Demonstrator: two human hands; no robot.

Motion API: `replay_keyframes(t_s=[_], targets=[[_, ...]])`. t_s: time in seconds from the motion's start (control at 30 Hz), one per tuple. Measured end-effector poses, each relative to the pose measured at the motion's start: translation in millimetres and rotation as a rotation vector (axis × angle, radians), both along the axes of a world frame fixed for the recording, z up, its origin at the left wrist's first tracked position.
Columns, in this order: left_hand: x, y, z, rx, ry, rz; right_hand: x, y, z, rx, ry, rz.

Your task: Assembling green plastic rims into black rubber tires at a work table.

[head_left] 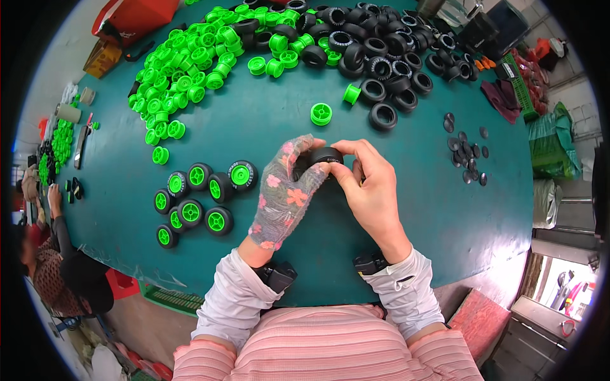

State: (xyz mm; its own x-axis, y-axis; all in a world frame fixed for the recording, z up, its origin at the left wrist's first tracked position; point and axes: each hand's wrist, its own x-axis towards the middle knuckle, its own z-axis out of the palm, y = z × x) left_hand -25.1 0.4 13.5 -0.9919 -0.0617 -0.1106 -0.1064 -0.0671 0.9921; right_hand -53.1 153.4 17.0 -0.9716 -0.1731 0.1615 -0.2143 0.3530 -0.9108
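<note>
Both my hands close round one black toy tyre (325, 155) above the middle of the green table. My left hand (289, 184), in a grey floral glove with bare fingertips, pinches its left side. Bare, my right hand (368, 174) grips the tyre's right side between thumb and fingers. Whether a wheel hub sits inside the tyre is hidden. Just beyond the hands lies a loose bright green wheel hub (321, 114). To the left rests a group of wheels (190, 213), green hubs with black tyres around them.
A large heap of green hubs (190, 70) spreads across the far left, beside a pile of black tyres (381, 47) at the far middle. Small dark discs (467, 152) lie on the right. Another person (57, 267) works at the table's left end. A red bag (133, 19) stands far left.
</note>
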Motion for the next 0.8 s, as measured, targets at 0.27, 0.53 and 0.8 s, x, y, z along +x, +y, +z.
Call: replay_keyframes(t_s=[0.27, 0.53, 0.8], targets=[[4.5, 4.1, -9.4, 0.159, -0.006, 0.037, 1.1, -1.1, 1.0, -0.08, -0.084, -0.007], [9.9, 17.0, -15.2, 0.237, 0.018, 0.128, 1.6, -8.5, -1.9, -0.098, 0.067, -0.077], [4.0, 17.7, -0.6, 0.337, -0.014, 0.166, 2.0, -4.5, 1.1, -0.032, -0.063, -0.047]])
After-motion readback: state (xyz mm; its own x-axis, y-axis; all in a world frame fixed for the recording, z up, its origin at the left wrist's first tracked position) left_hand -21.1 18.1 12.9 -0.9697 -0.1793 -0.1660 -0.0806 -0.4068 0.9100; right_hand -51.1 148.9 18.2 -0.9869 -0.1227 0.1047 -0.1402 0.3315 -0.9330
